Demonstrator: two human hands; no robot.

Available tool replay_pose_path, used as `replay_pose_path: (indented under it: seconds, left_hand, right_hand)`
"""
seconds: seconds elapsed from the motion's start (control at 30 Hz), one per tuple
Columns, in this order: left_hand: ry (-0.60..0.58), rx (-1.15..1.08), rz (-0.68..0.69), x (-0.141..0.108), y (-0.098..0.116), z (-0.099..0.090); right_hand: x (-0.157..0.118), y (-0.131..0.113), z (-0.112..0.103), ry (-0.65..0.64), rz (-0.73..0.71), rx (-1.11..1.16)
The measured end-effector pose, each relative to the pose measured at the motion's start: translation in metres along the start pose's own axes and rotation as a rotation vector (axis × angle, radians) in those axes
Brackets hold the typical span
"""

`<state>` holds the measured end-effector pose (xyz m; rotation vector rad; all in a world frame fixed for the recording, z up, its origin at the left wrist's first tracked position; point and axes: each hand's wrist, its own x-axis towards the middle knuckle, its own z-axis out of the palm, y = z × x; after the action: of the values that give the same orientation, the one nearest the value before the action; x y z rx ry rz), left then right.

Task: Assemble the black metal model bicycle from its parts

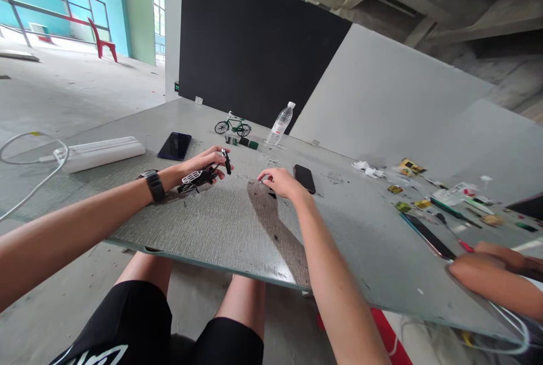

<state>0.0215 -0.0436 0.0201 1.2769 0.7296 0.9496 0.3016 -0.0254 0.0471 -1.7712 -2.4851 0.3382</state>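
My left hand (204,162), with a black watch on its wrist, is closed around a partly built black model bicycle (195,180). The model is tilted just above the table, and its handlebar end sticks up past my fingertips. To the right, my right hand (280,180) rests low on the table with thumb and fingertips drawn together. Whatever lies between those fingertips is too small to name. A small black piece (272,195) lies beneath that hand. Behind both hands stands a finished green model bicycle (232,126), with small dark green blocks (248,143) in front of it.
A dark phone (174,146) and a white power strip-like box (102,153) lie to the left. A water bottle (280,124) stands behind; another phone (304,179) is beside my right hand. At right, a co-worker's arm (496,283) rests near a phone (426,235) and scattered parts.
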Motion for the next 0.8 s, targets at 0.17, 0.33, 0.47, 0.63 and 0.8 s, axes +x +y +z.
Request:
replay_pose_path:
  seconds: [0.17,0.33,0.47,0.63,0.8]
  left_hand:
    - [-0.078,-0.034,-0.006,0.012,-0.012,-0.013]
    - [-0.082,-0.048,0.003,0.015,-0.016,-0.017]
    - [-0.073,-0.032,-0.002,0.014,-0.014,-0.015]
    - [-0.065,-0.035,-0.004,0.012,-0.012,-0.013]
    - [-0.060,-0.038,-0.012,0.013,-0.013,-0.014]
  right_hand:
    - [0.000,-0.001,-0.001,0.007,-0.005,-0.005]
    - [0.001,-0.002,0.001,0.018,-0.018,-0.009]
    - [0.000,-0.001,0.000,0.009,-0.008,0.005]
    - [-0.001,-0.003,-0.002,-0.022,-0.009,0.007]
    - [0.000,-0.004,-0.003,-0.021,-0.023,0.012]
